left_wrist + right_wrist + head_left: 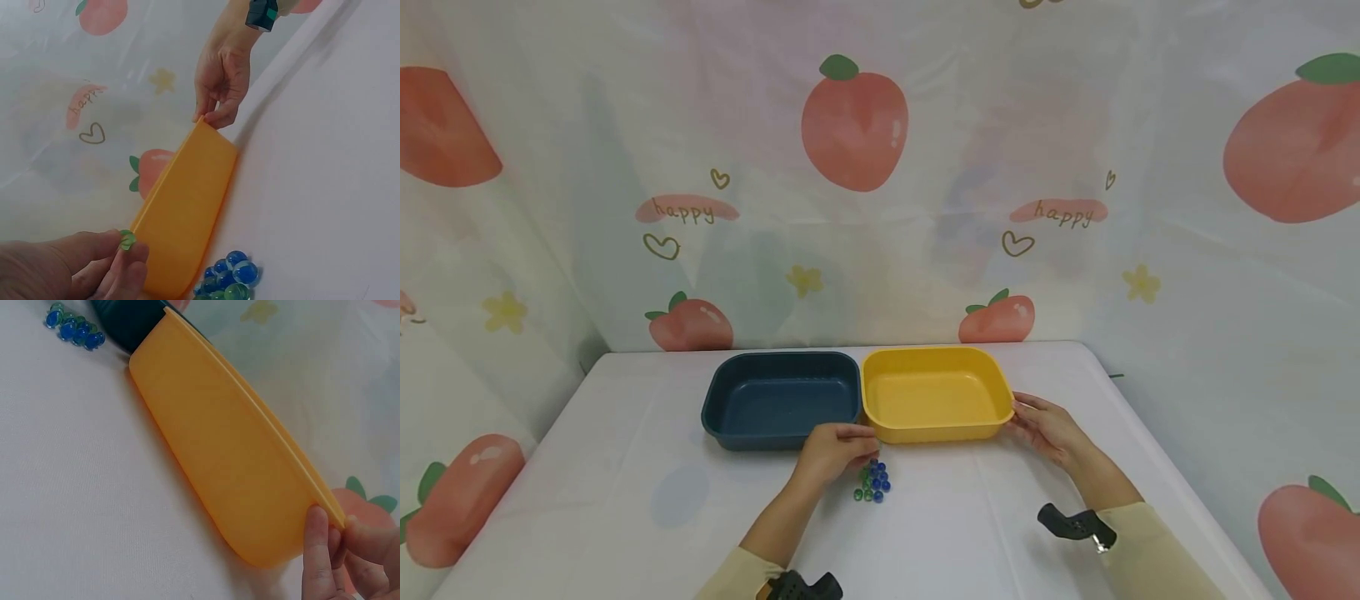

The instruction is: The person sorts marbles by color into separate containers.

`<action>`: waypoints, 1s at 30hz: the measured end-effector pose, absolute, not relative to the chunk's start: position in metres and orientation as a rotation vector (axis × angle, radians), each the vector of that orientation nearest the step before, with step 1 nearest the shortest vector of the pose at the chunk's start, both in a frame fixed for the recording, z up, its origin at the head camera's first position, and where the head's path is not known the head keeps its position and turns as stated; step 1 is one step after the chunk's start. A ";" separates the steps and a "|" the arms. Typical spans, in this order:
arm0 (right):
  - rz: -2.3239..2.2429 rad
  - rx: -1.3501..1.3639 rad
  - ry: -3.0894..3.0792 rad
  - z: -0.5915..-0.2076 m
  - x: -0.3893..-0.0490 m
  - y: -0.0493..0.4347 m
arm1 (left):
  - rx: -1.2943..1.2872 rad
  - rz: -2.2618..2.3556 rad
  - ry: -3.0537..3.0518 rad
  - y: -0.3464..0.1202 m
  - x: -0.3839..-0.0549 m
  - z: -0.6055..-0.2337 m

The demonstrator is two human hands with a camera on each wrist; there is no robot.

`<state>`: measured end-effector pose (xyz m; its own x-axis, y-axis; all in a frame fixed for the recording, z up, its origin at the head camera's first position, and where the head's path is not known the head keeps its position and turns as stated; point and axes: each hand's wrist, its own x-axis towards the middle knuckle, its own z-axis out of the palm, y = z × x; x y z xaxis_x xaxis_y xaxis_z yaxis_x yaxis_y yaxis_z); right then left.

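My left hand (830, 455) pinches a green glass marble (127, 240) between thumb and fingertips, close to the near left corner of the yellow tray (936, 398). Just beneath and beside that hand, a small cluster of blue marbles (883, 486) and green marbles (859, 495) lies on the white tabletop. At the tray's right end, my right hand (1051, 432) grips the rim, thumb on one side and fingers against the outer wall. No marbles show inside the yellow tray in the head view.
A dark blue tray (781, 404) stands directly left of the yellow one, their sides touching or nearly so. Both sit toward the back of the white-covered table (970, 533). Behind and at both sides hangs a fruit-printed cloth (880, 250).
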<state>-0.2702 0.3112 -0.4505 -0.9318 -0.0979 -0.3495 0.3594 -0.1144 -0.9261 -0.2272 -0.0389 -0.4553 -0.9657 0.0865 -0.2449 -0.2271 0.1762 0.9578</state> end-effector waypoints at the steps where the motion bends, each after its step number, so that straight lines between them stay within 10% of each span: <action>1: -2.119 0.294 1.856 -0.451 -0.270 0.311 | -0.134 1.867 2.210 -0.038 -0.228 -0.454; 30: -2.139 0.302 1.832 -0.454 -0.272 0.313 | -0.132 1.909 2.230 -0.028 -0.252 -0.435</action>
